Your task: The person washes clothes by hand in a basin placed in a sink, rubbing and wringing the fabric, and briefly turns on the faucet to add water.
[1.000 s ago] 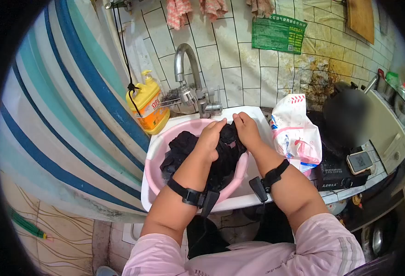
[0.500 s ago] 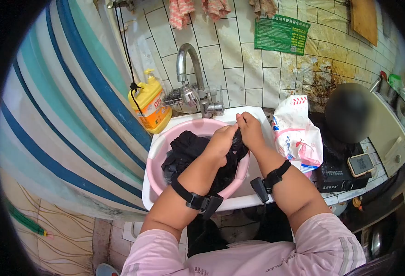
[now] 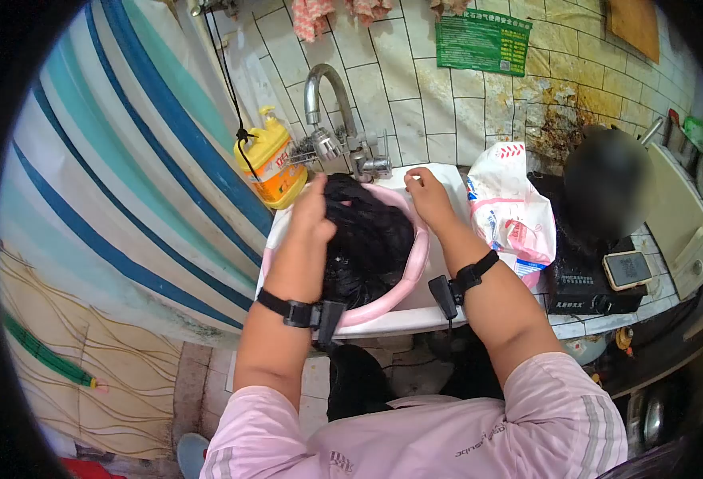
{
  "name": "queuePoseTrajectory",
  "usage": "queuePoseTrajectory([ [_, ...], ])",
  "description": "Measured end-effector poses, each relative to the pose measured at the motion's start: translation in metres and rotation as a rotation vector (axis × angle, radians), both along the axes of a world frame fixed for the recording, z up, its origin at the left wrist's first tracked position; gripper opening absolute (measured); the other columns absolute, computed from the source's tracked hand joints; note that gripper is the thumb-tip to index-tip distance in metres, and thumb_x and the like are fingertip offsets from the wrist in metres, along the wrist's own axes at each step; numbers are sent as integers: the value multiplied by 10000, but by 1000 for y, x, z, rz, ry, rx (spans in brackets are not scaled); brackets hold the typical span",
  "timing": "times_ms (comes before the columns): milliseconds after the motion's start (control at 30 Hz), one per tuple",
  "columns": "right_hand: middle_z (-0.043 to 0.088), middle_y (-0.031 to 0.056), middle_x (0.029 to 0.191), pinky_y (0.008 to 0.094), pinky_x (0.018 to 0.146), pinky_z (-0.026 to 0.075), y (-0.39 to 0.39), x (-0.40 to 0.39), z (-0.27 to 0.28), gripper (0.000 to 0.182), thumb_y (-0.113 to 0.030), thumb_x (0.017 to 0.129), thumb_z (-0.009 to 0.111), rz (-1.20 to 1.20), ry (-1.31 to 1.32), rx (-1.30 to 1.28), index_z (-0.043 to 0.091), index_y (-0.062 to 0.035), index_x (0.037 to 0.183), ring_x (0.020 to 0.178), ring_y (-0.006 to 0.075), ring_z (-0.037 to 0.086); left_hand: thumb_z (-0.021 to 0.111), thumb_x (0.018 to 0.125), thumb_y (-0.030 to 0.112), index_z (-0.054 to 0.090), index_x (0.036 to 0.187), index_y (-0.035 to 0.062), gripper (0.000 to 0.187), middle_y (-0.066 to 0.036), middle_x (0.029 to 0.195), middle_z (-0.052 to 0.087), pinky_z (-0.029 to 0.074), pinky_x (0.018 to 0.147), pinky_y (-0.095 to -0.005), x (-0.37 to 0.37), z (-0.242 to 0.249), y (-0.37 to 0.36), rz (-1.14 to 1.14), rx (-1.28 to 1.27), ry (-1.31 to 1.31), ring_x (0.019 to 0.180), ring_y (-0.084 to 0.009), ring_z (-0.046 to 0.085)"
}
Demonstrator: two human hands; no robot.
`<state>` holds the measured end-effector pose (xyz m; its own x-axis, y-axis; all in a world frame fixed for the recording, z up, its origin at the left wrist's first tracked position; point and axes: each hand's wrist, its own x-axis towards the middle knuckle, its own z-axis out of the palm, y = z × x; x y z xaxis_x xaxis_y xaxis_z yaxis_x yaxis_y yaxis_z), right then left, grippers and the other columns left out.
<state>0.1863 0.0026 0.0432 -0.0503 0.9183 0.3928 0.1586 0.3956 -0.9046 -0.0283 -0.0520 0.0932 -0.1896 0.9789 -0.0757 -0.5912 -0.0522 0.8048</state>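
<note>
A pink basin point(image 3: 421, 254) stands in the white sink point(image 3: 444, 279) with wet black cloth point(image 3: 370, 243) spread across it. At the basin's left side, my left hand point(image 3: 311, 209) is closed on the cloth's left edge, its thumb toward the middle. My right hand point(image 3: 431, 198) is at the upper right rim, its fingers curled; what lies under them is hidden. The hands are apart, with the cloth between and below them.
Behind the sink are a faucet point(image 3: 334, 120) and a yellow bottle point(image 3: 273, 164). To the right are a white bag point(image 3: 511, 215), a black stove point(image 3: 587, 297) and a phone-like device point(image 3: 627, 270). A striped curtain point(image 3: 140, 168) hangs at left.
My hands have moved apart from their meeting point over the basin, the left one to the left. The black cloth, bunched before, is now spread wider. The view has shifted slightly.
</note>
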Motion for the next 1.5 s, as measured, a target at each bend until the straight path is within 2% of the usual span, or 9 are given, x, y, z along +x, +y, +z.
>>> queuePoseTrajectory([
  [233, 589, 213, 1078, 413, 890, 467, 3, 0, -14, 336, -269, 780, 655, -29, -505, -74, 626, -75, 1053, 994, 363, 587, 518, 920, 265, 551, 1038, 52, 246, -118, 949, 620, 536, 769, -486, -60, 23, -43, 407, 115, -67, 840, -288, 642],
  [367, 560, 221, 1111, 417, 918, 457, 3, 0, -15, 337, -235, 739, 677, 9, -506, -84, 641, -95, 1043, 1041, 393, 562, 580, 889, 252, 604, 989, 54, 223, -101, 925, 628, 497, 723, -391, -5, 7, -47, 18, -95, 292, 793, -223, 611],
  [500, 563, 219, 1117, 416, 918, 458, 13, -1, -24, 316, -211, 739, 662, 7, -452, -77, 647, -99, 1033, 1046, 391, 560, 582, 898, 360, 527, 1221, 33, 462, -156, 1236, 541, 403, 885, -446, 69, 4, -58, -179, -407, 974, 1173, -275, 465],
  [667, 596, 213, 1071, 416, 905, 463, 14, 0, -26, 271, -180, 737, 638, 27, -428, -52, 659, -91, 993, 1014, 381, 580, 633, 856, 337, 526, 1234, 12, 509, -183, 1322, 494, 411, 902, -483, 87, -30, -31, -377, -601, 1033, 1147, -310, 510],
  [800, 607, 213, 1047, 415, 909, 459, 13, -1, -24, 246, -173, 730, 635, 53, -385, -120, 667, -88, 958, 990, 379, 589, 636, 837, 264, 517, 1259, -3, 514, -189, 1297, 515, 415, 895, -481, 69, -90, 10, -925, -216, 1609, 1116, -306, 534],
  [900, 610, 209, 1048, 420, 883, 473, 12, -1, -24, 233, -176, 731, 635, 37, -444, -44, 675, -94, 946, 979, 383, 596, 620, 821, 205, 538, 1227, -24, 474, -165, 1188, 592, 454, 850, -448, 97, -67, -10, -683, -647, 1484, 1026, -290, 590],
  [1200, 659, 254, 878, 390, 851, 458, 12, -8, -13, 331, -330, 860, 554, 81, -279, -28, 682, -26, 891, 895, 364, 630, 550, 908, 246, 607, 973, 25, 238, -112, 854, 658, 549, 680, -426, 76, -5, 13, -355, -307, 374, 736, -270, 657],
  [1367, 631, 189, 1054, 341, 865, 415, 15, -8, -10, 647, -516, 942, 384, 371, 427, -305, 610, 70, 1098, 939, 232, 567, 628, 877, 232, 584, 916, 33, 207, -103, 846, 625, 549, 678, -409, 90, 32, 6, -231, -3, -77, 749, -252, 639],
  [1500, 614, 96, 1011, 325, 824, 423, -9, -8, 3, 521, -467, 939, 465, 393, 377, -288, 581, 32, 1029, 908, 199, 548, 593, 894, 222, 568, 972, 70, 173, -90, 865, 625, 547, 687, -411, 85, -6, 22, 10, 85, 17, 762, -242, 639],
])
